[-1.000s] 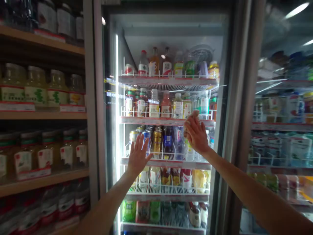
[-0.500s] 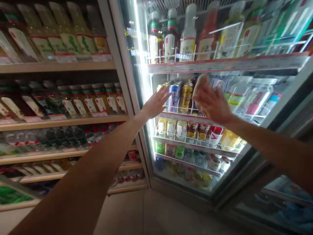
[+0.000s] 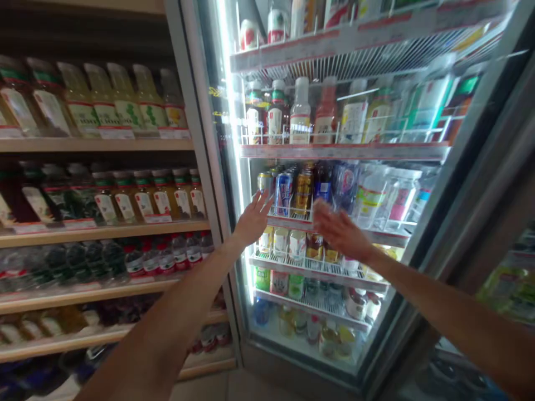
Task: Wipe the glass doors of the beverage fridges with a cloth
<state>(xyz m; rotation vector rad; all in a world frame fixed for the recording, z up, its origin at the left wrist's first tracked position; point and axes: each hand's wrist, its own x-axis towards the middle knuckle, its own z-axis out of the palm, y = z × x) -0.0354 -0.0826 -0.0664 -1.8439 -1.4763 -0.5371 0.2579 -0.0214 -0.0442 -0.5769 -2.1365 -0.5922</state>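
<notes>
My left hand (image 3: 253,220) is stretched out with its fingers apart, seemingly resting flat on the glass door (image 3: 223,184) of a lit drinks fridge, in front of a blue can (image 3: 283,194). Nothing shows in that hand. My right hand (image 3: 345,236) is up at the same glass, a little lower and to the right, before the can shelf. Under its fingertips is a pale, blurred piece of cloth (image 3: 321,210). Behind the hands stand a gold can (image 3: 303,190) and a dark blue bottle (image 3: 323,181).
Wooden shelves (image 3: 100,228) with rows of bottled drinks (image 3: 146,195) stand on the left. Inside the fridge, more bottles (image 3: 300,114) fill the upper shelves. The fridge's dark door frame (image 3: 438,189) slants down on the right. Pale floor tiles (image 3: 204,387) show at the bottom.
The view has tilted upward, so shelves and fridge sit lower in it. My right hand has moved down and left across the glass with the cloth; my left hand stays near the left edge.
</notes>
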